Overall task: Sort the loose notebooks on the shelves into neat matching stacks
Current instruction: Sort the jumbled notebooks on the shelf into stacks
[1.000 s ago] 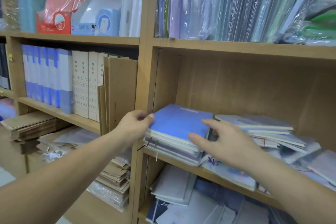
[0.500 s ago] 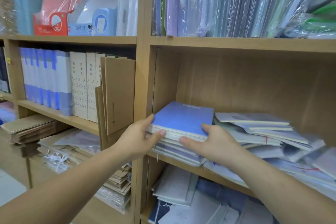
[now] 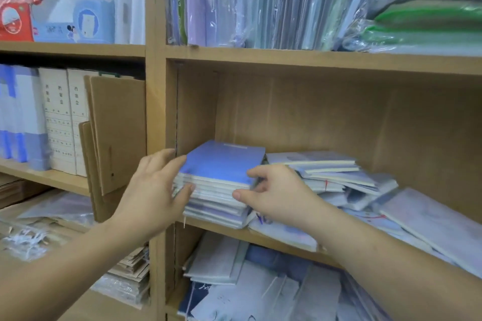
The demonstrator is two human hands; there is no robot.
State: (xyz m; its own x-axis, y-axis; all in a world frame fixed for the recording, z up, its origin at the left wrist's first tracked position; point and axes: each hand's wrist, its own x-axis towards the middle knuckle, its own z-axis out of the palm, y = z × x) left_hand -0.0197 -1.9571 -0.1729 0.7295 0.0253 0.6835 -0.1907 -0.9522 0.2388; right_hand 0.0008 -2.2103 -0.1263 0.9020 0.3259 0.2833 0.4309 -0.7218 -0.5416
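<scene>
Slid to its corner, right fingers pinch the notebook stack; straight left fingers press opposite.

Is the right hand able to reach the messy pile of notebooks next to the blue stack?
Probably yes. The right hand grips the blue-topped stack, and the messy pile lies right beside it on the same shelf, with nothing between.

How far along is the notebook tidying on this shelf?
Done: one fairly square stack topped by a blue notebook. In hand: the left hand presses its side, the right hand pinches its corner. Left: the slumped notebooks on its right and the jumble underneath.
</scene>
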